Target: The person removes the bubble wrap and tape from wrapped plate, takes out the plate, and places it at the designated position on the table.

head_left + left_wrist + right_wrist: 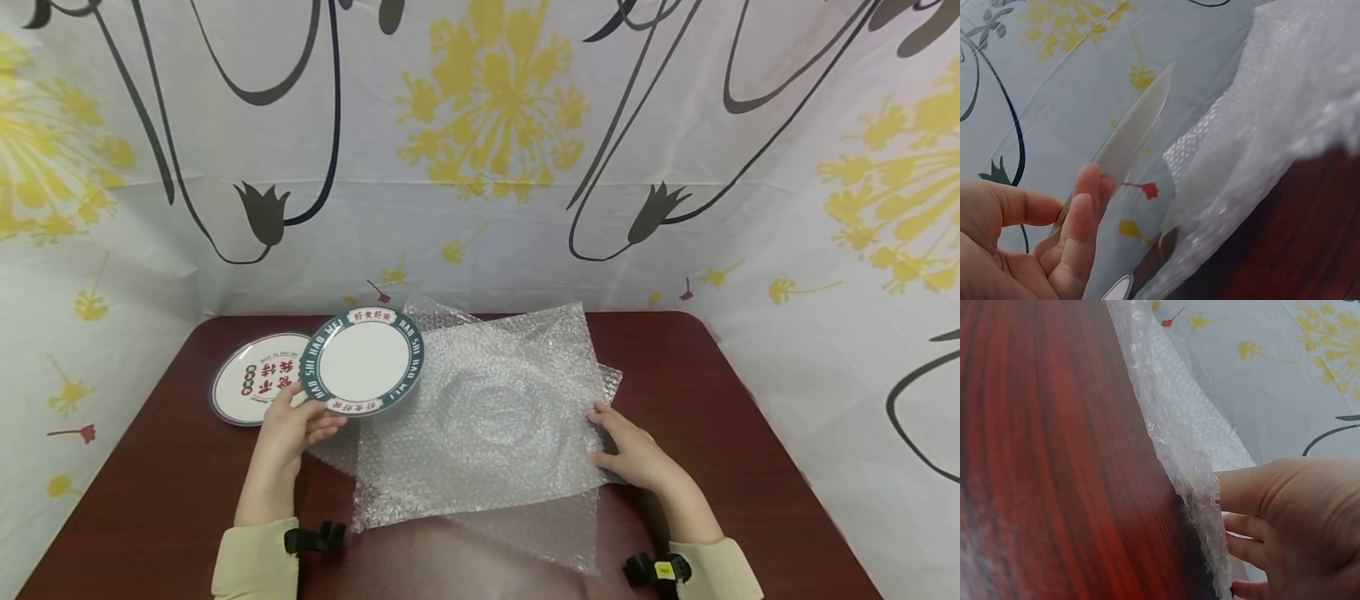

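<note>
My left hand holds a round plate by its near left edge, thumb on one side and fingers on the other. The plate has a white middle and a dark teal rim with lettering; in the left wrist view this plate stands edge-on, tilted. At the centre, sheets of bubble wrap lie on the table, and a round ringed outline shows through the top sheet. My right hand touches the wrap's right edge with thumb and fingers apart. Some fingertips are hidden by the wrap in the right wrist view.
A white plate with red and green characters lies on the table's left side, partly covered by the held plate. The dark red wooden table has rounded far corners. A patterned cloth hangs behind and at both sides.
</note>
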Motion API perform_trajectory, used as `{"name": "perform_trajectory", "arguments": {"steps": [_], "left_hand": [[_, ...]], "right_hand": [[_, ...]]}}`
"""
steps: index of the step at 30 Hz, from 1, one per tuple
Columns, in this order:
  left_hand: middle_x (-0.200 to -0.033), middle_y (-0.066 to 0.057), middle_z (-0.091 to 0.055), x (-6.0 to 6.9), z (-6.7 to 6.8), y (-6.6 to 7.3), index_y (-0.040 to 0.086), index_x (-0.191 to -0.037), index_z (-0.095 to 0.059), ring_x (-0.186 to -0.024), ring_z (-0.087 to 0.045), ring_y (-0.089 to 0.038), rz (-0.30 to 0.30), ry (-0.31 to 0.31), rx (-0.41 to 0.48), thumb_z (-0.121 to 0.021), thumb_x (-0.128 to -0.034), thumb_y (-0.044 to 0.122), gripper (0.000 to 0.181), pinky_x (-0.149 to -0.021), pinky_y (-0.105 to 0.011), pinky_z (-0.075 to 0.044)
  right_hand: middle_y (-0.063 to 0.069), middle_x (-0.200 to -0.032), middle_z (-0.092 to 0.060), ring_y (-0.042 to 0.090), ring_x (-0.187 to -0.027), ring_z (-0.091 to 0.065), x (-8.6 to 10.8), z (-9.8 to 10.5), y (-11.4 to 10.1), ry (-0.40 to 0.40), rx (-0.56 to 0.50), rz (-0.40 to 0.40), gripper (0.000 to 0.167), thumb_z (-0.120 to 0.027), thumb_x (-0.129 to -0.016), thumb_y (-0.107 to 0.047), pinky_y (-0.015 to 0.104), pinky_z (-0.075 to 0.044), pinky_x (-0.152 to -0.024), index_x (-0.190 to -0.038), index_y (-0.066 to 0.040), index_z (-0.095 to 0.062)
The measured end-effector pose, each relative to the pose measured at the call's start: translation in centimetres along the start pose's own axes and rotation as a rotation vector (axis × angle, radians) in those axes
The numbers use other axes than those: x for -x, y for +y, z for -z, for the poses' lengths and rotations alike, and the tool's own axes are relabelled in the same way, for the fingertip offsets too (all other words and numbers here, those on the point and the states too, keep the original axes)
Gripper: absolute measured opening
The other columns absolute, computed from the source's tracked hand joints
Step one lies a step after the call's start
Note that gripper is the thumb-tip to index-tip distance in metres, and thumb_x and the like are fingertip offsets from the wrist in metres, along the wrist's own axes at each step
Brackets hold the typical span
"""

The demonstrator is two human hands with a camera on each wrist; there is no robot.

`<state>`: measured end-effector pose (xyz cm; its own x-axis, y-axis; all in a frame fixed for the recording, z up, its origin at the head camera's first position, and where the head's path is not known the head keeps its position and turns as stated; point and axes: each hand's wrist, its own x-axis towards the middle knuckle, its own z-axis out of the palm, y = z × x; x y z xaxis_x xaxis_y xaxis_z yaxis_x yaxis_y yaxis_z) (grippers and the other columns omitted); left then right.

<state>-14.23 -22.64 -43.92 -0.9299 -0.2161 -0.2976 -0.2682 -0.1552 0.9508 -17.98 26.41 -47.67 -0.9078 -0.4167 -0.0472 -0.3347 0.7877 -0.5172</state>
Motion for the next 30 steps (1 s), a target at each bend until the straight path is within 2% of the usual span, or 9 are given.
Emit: {"name": "perform_trajectory", "arguments": {"steps": [14, 22, 30], "left_hand": [[-0.077, 0.002, -0.066, 0.1, 2.7, 0.4, 0.004, -0.153, -0.007, -0.068, -0.069, -0.014, 0.011, 0.086, 0.108, -0.044, -0.0974, 0.002, 0.067, -0.065, -0.026, -0.057], [-0.076, 0.003, -0.064, 0.3, 4.0, 0.5, 0.006, -0.153, -0.009, -0.066, -0.069, -0.013, 0.029, 0.197, 0.155, -0.045, -0.0971, 0.002, 0.067, -0.063, -0.025, -0.057], [-0.079, 0.002, -0.063, 0.4, 5.2, 0.5, 0.005, -0.149, -0.02, -0.066, -0.069, -0.014, 0.047, 0.291, 0.224, -0.047, -0.0985, 0.006, 0.058, -0.063, -0.026, -0.057]], "right_hand": [[0.026, -0.149, -0.029, 0.045, -0.134, -0.03, 0.1, -0.2, 0.0, 0.009, -0.008, 0.007, 0.06, -0.074, -0.084, -0.016, 0.062, -0.031, -0.101, -0.135, 0.004, -0.049], [0.026, -0.149, -0.029, 0.045, -0.133, -0.029, 0.1, 0.0, 0.0, 0.007, 0.001, 0.015, 0.06, -0.073, -0.084, -0.017, 0.063, -0.031, -0.1, -0.135, 0.004, -0.049], [0.026, -0.15, -0.027, 0.044, -0.135, -0.028, 0.1, -0.1, 0.2, 0.007, -0.005, 0.009, 0.06, -0.073, -0.085, -0.015, 0.063, -0.03, -0.101, -0.136, 0.004, -0.048]]}}
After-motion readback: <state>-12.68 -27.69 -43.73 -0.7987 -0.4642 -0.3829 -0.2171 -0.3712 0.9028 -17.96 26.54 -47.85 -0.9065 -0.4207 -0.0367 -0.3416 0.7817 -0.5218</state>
